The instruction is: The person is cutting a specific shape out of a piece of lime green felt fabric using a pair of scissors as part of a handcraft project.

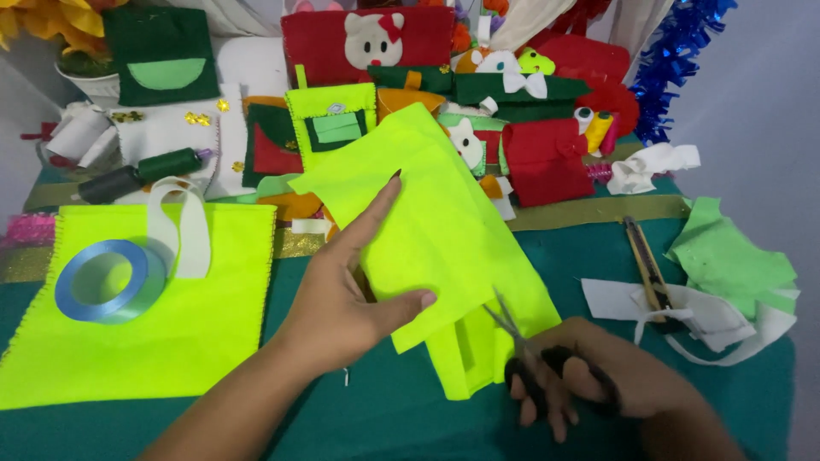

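The left hand [342,299] grips a sheet of neon yellow-green felt [418,222], thumb on top and index finger stretched along its face, holding it lifted above the middle of the worktop [384,418], which is covered in dark green cloth. The right hand [598,384] is closed through the black handles of a pair of scissors [521,350], whose blades are parted and bite into the felt's lower edge, near the worktop's near edge. Toward the left edge lies a flat neon felt bag [137,341] with a white strap, and on it rests a roll of blue ribbon [102,280]. Toward the right edge lie a utility knife [645,265] and green and white felt scraps [735,265] (a loose heap). Along the far edge stand finished felt pieces in red, green and white [367,43].
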